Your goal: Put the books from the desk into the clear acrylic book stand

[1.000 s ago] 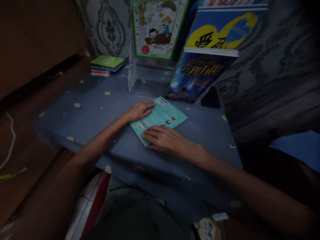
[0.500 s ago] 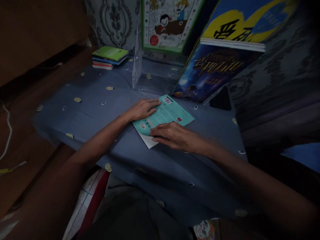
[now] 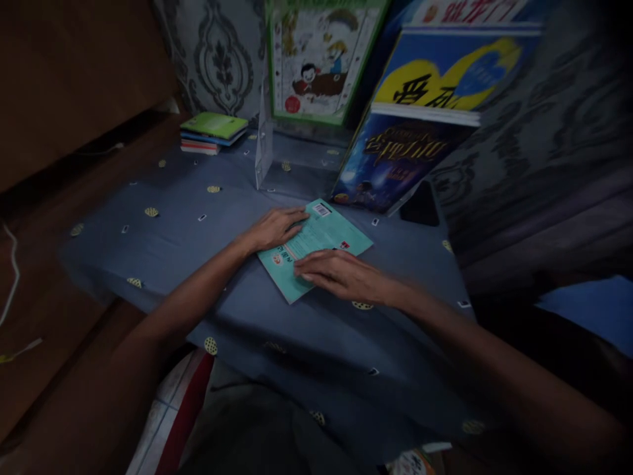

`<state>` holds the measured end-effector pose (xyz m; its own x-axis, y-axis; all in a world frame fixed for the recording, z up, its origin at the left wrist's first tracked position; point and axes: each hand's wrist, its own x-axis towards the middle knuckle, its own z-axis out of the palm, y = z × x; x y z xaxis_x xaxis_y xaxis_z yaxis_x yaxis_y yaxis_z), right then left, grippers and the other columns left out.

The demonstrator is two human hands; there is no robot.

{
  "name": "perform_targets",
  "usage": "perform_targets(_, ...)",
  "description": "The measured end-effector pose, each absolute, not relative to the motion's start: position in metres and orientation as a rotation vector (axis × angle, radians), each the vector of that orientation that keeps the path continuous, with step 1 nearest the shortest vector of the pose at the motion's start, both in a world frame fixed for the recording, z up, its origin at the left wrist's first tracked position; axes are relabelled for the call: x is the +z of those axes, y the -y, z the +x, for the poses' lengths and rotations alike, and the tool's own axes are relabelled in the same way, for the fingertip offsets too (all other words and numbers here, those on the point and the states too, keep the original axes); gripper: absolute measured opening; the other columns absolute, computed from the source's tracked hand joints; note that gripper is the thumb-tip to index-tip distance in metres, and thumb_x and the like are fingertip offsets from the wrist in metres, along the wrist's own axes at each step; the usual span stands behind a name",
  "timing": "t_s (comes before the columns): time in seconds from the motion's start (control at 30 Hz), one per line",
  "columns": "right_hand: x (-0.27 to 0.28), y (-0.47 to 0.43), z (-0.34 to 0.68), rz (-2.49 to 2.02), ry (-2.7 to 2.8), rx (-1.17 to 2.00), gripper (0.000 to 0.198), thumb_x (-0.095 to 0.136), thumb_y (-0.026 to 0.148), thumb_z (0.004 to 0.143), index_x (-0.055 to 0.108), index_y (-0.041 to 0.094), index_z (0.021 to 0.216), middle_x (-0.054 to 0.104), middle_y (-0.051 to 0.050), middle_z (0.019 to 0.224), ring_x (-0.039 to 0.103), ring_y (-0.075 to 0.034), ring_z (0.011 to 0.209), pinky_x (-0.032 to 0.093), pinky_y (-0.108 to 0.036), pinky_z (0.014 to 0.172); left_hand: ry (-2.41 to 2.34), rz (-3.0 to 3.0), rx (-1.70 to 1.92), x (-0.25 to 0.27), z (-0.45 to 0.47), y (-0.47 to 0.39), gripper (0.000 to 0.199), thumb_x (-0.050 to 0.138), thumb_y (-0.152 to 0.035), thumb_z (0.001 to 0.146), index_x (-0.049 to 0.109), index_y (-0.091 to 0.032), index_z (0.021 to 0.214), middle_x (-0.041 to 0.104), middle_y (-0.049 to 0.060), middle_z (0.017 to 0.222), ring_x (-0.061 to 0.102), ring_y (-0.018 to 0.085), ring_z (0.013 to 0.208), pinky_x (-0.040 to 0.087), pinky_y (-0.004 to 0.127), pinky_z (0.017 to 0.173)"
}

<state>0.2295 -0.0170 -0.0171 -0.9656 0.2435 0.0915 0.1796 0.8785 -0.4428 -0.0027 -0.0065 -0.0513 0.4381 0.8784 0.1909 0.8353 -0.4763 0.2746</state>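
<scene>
A teal booklet (image 3: 321,231) lies flat and at an angle on the cloth-covered table, its barcode at the far corner. My left hand (image 3: 277,229) rests on its left edge, fingers stretched out over the cover. Across the lower right part of the booklet lies my right hand (image 3: 341,274), with fingers extended and close together, touching the cover near the front corner. Neither hand grips anything that I can see.
Behind the booklet stands a clear acrylic stand (image 3: 262,148) with a green-framed picture book (image 3: 316,72). To its right, several books lean in a rack, a dark blue book (image 3: 390,158) in front. A dark flat object (image 3: 420,204) and a small book stack (image 3: 212,128) lie on the table (image 3: 173,244).
The booklet's front corner, curled up before with a white page showing beneath, now lies flat. My right hand has its fingers on the cover. The view has shifted slightly.
</scene>
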Motion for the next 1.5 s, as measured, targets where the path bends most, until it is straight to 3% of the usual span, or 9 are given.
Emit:
perform_targets(0.1,-0.028,-0.001,0.245,-0.553,2.883,0.417,0.038,0.046,0.038,0.102,0.066,0.019,0.128,0.063,-0.013,0.139,0.053,-0.03,0.135,0.042,-0.052,0.111,-1.806,2.54,0.327,-0.036,0.006,0.02,0.037,0.038,-0.029,0.101,0.058,-0.017,0.13,0.056,0.012,0.142,0.059,0.026,0.124,0.047,0.042,0.104)
perform_targets(0.17,-0.035,-0.011,0.258,-0.791,2.822,0.282,0.042,0.044,0.04,0.102,0.061,0.022,0.135,0.056,-0.014,0.146,0.046,-0.034,0.14,0.041,-0.061,0.11,-2.001,2.542,0.161,-0.023,0.014,0.037,0.033,0.036,-0.025,0.101,0.063,-0.016,0.118,0.063,0.014,0.125,0.06,0.028,0.116,0.05,0.043,0.097)
perform_targets(0.4,-0.055,0.005,0.286,-1.011,2.696,0.178,0.043,0.043,0.036,0.102,0.06,0.018,0.137,0.054,-0.016,0.147,0.044,-0.035,0.141,0.044,-0.061,0.107,-2.273,2.276,-0.123,-0.003,0.025,0.127,0.033,0.032,-0.031,0.102,0.057,-0.02,0.119,0.061,0.015,0.114,0.066,0.029,0.096,0.058,0.036,0.064)
perform_targets(0.57,-0.058,0.051,0.295,-1.08,2.589,0.053,0.04,0.044,0.038,0.101,0.059,0.025,0.135,0.059,-0.014,0.142,0.05,-0.036,0.133,0.048,-0.065,0.101,-2.111,2.328,-0.001,-0.013,0.026,0.141,0.032,0.041,-0.028,0.1,0.055,-0.02,0.127,0.056,0.016,0.134,0.069,0.026,0.102,0.059,0.039,0.082)
perform_targets(0.73,-0.051,0.092,0.295,-1.053,2.574,0.026,0.04,0.057,0.029,0.094,0.057,0.023,0.134,0.059,-0.017,0.136,0.054,-0.035,0.126,0.058,-0.054,0.094,-2.0,2.372,0.151,-0.02,0.027,0.088,0.034,0.044,-0.036,0.1,0.056,-0.017,0.125,0.056,0.017,0.137,0.064,0.029,0.117,0.053,0.044,0.098)
perform_targets(0.97,-0.036,0.087,0.28,-0.883,2.684,0.25,0.042,0.065,0.021,0.089,0.058,0.023,0.13,0.062,-0.015,0.129,0.056,-0.033,0.12,0.059,-0.051,0.09,-1.745,2.437,0.369,-0.035,0.02,-0.002,0.045,0.04,-0.037,0.1,0.051,-0.013,0.137,0.054,0.015,0.141,0.058,0.026,0.126,0.047,0.04,0.107)
perform_targets(1.13,-0.031,0.067,0.291,-0.806,2.79,0.294,0.052,0.067,0.032,0.091,0.051,0.024,0.139,0.062,-0.013,0.132,0.057,-0.032,0.119,0.057,-0.048,0.09,-1.735,2.47,0.457,-0.049,0.017,-0.009,0.048,0.038,-0.037,0.1,0.052,-0.012,0.138,0.05,0.017,0.147,0.055,0.028,0.129,0.044,0.042,0.109)
perform_targets(1.33,-0.02,0.063,0.293,-0.795,2.967,0.102,0.038,0.067,0.031,0.091,0.059,0.02,0.127,0.065,-0.013,0.127,0.058,-0.031,0.117,0.057,-0.038,0.077,-1.735,2.462,0.484,-0.051,0.016,-0.007,0.048,0.041,-0.037,0.099,0.053,-0.013,0.139,0.05,0.016,0.148,0.057,0.03,0.127,0.046,0.044,0.107)
perform_targets(1.5,-0.01,0.06,0.286,-0.72,3.055,0.035,0.024,0.066,0.026,0.091,0.065,0.016,0.113,0.071,-0.014,0.117,0.061,-0.03,0.114,0.056,-0.035,0.078,-1.737,2.443,0.504,-0.051,0.016,-0.007,0.047,0.042,-0.035,0.098,0.054,-0.013,0.138,0.05,0.016,0.148,0.055,0.029,0.129,0.045,0.044,0.109)
